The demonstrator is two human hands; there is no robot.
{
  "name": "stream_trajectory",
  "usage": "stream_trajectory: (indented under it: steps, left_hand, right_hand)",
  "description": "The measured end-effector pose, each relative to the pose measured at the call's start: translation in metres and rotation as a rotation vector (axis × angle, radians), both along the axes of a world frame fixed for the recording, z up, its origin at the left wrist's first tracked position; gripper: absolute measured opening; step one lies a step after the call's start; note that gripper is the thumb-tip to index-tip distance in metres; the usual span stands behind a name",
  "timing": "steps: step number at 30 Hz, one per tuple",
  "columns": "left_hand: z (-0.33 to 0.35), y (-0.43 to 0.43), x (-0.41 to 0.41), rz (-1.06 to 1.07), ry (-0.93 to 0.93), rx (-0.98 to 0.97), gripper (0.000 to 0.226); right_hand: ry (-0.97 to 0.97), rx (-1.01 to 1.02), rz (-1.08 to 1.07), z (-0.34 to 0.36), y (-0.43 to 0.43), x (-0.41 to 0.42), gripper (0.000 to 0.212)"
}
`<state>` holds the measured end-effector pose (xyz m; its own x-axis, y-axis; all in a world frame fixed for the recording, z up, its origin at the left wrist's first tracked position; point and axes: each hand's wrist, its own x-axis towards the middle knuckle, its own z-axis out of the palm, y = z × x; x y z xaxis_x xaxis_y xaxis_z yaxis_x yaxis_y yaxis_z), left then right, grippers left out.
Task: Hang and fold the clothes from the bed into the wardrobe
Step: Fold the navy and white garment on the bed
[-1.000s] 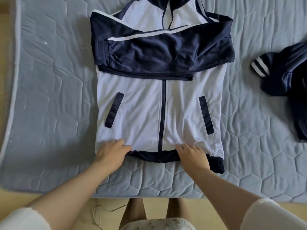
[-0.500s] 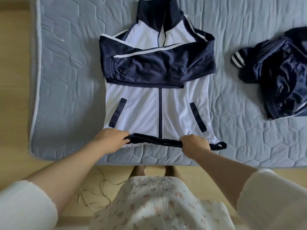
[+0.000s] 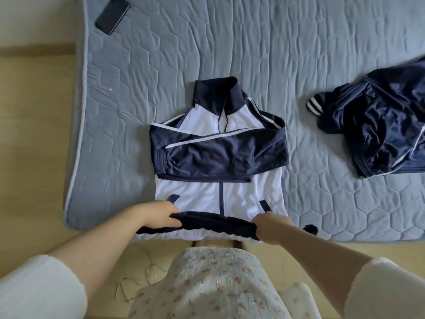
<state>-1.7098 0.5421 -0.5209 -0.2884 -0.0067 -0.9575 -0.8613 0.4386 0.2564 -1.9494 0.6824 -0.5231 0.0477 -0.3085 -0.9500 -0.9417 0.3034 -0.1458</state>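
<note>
A second before, both hands lay flat on the bottom of the jacket (image 3: 218, 194), pressing it onto the bed (image 3: 138, 111). By this moment they had closed on it. The left hand (image 3: 161, 214) had its fingers curled round the dark hem (image 3: 216, 223) near the left corner, and the right hand (image 3: 270, 226) pinched the same band further along. The far right corner hung loose just past the right knuckles. The hem had come up off the bed, bunched into a roll between the two fists and drawn toward the person, so that the white cloth below the fingers hung over the bed's near edge.

Beyond the fingertips the rest of the jacket lay flat and face up. The two dark sleeves (image 3: 218, 157) were crossed over the chest, and the collar (image 3: 217, 93) was furthest from the hands. Well off past the right hand lay a heap of dark clothes (image 3: 379, 130), not yet handled. A phone (image 3: 112, 14) sat far beyond the left hand at the bed's corner, and a cord (image 3: 138, 284) lay on the floor below the left forearm.

The lift suggests the bottom-to-top fold had begun, with the hem probably meant to travel over the sleeves toward the collar. The jacket was therefore mid-fold. The wardrobe was nowhere in view, so most of the job seemed to remain.
</note>
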Motion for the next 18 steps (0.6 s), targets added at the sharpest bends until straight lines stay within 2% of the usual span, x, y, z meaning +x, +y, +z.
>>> stream_trajectory:
  steps: [4, 6, 8, 11, 13, 14, 16, 18]
  left_hand:
    - [0.014, -0.057, -0.021, -0.005, 0.087, -0.048, 0.014]
    - [0.018, -0.094, -0.037, -0.011, 0.184, -0.217, 0.013]
    - [0.024, -0.130, -0.057, 0.015, 0.271, -0.438, 0.003]
    - [0.028, -0.175, -0.086, 0.119, 0.342, -0.878, 0.020]
    - [0.026, -0.192, -0.102, 0.187, 0.375, -1.138, 0.032]
    - [0.022, -0.197, -0.107, 0.210, 0.361, -1.208, 0.041]
    - [0.010, -0.194, -0.114, 0.241, 0.263, -1.200, 0.064]
    - [-0.005, -0.181, -0.114, 0.249, 0.184, -1.108, 0.074]
  right_hand:
    - [0.124, -0.246, 0.017, 0.008, -0.054, -0.033, 0.022]
    - [0.179, -0.392, -0.009, 0.011, -0.088, -0.052, 0.020]
    - [0.241, -0.532, -0.026, 0.014, -0.123, -0.068, 0.018]
    - [0.366, -0.837, -0.064, 0.016, -0.171, -0.089, 0.021]
    - [0.429, -0.993, -0.138, 0.014, -0.198, -0.101, 0.032]
    - [0.447, -1.027, -0.184, 0.012, -0.207, -0.104, 0.040]
    - [0.436, -1.010, -0.229, 0.008, -0.218, -0.104, 0.054]
    - [0.394, -0.943, -0.231, 0.000, -0.215, -0.098, 0.058]
